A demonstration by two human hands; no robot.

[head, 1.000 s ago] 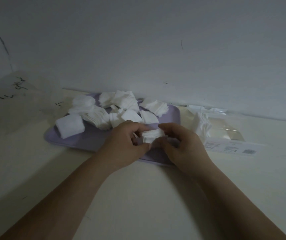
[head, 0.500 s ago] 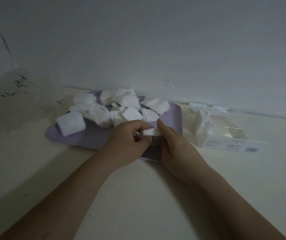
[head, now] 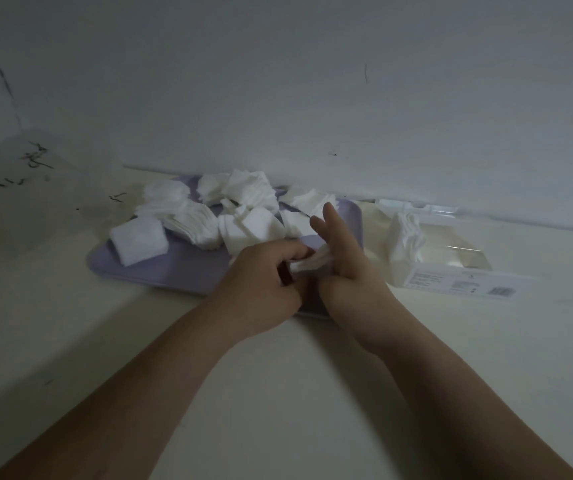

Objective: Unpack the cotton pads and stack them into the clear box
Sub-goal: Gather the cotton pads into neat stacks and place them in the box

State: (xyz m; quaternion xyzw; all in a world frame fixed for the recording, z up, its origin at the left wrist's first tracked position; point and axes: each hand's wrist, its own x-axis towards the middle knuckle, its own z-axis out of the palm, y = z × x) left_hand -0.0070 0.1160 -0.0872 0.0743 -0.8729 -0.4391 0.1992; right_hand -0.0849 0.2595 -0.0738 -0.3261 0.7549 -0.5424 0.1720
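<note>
A small stack of white cotton pads sits between both hands over the front right part of the lilac tray. My left hand pinches the stack from the left. My right hand presses its right side, two fingers stretched up and forward. Loose cotton pads lie in heaps across the back of the tray. To the right lies the clear plastic package with more white pads inside. I cannot make out a separate clear box.
A pale wall runs close behind the tray. A translucent sheet with dark marks lies at the far left. Bare cream tabletop stretches toward me under my forearms.
My right hand has turned more upright against the stack and two of its fingers have straightened upward. The left hand keeps its pinch. The stack stayed in nearly the same spot.
</note>
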